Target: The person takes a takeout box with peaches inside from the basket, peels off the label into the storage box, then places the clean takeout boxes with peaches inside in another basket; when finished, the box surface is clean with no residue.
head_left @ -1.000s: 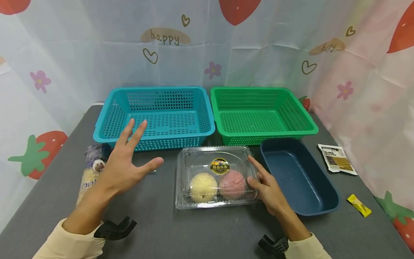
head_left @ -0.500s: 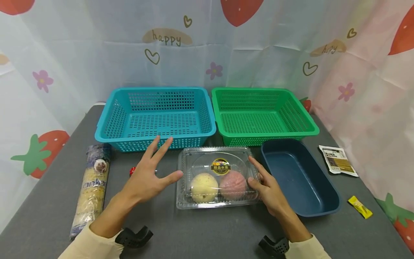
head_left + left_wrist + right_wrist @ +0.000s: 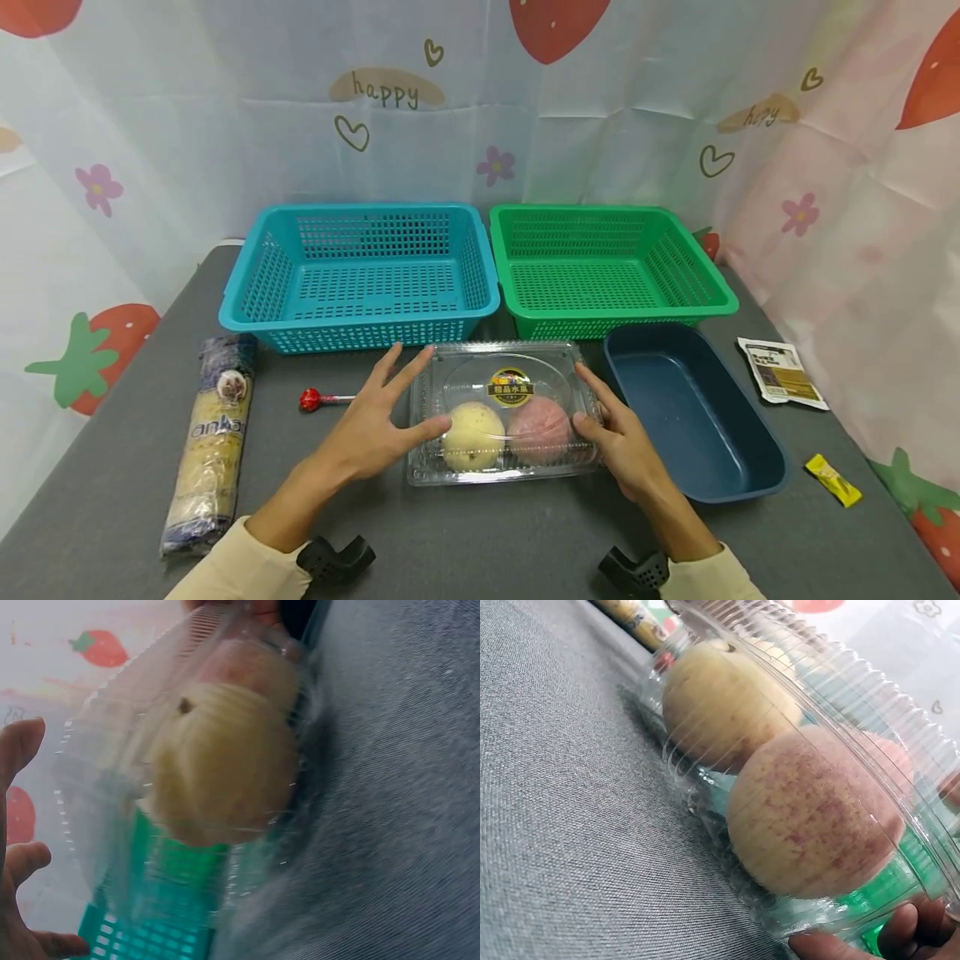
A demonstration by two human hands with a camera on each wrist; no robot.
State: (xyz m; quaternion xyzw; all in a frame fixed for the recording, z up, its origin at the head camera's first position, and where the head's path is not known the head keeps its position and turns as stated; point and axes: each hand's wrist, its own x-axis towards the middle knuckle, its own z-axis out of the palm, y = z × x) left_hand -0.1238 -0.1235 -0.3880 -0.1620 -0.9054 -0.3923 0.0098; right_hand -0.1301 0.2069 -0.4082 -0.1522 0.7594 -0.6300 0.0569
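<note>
A clear plastic clamshell box (image 3: 510, 367) with a black and gold label lies on the grey table in the head view. Inside sit a pale yellow peach (image 3: 472, 436) and a pinkish peach (image 3: 540, 429). My right hand (image 3: 622, 442) grips the box's right side; its fingertips (image 3: 900, 930) bend at the edge in the right wrist view. Spread out at the box's left side is my left hand (image 3: 375, 429), thumb in front of the lid. The left wrist view shows those fingers (image 3: 26, 862) apart from the plastic.
Behind stand a blue basket (image 3: 360, 327) and a green basket (image 3: 615, 317). A dark blue tub (image 3: 693, 408) is right of the box. Left lie a lollipop (image 3: 311, 400) and a long printed packet (image 3: 213, 433). Right are a white-brown pouch (image 3: 783, 372) and a yellow sachet (image 3: 834, 481).
My left hand has moved right and a little down, from in front of the blue basket to the box's left side, uncovering the packet and lollipop. The right hand and box have stayed put.
</note>
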